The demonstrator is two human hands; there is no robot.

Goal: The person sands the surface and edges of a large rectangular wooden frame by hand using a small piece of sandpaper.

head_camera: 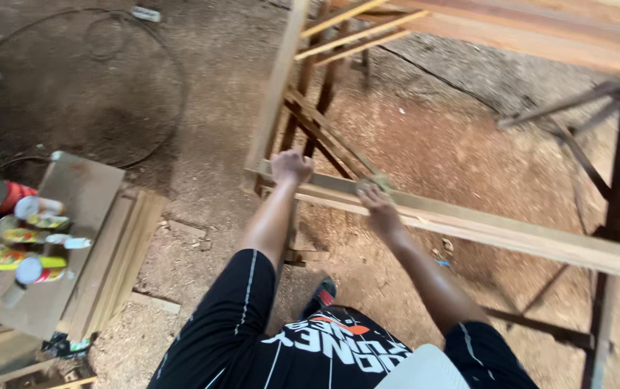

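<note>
A long wooden plank [512,234] runs from the middle of the view to the right edge, resting on a wooden frame. My left hand [290,166] grips the plank's left end, fingers curled over its edge. My right hand [377,202] presses a small pale pad, perhaps sandpaper [376,182], flat on the plank's top face, a short way right of the left hand. Both arms reach forward from black sleeves.
Upright and slanted timber pieces [279,79] stand behind the plank, with more boards [541,29] overhead at top right. At the left, a stack of boards [79,245] carries several cans and tubes [25,241]. A cable [173,86] loops across the sawdust-covered floor.
</note>
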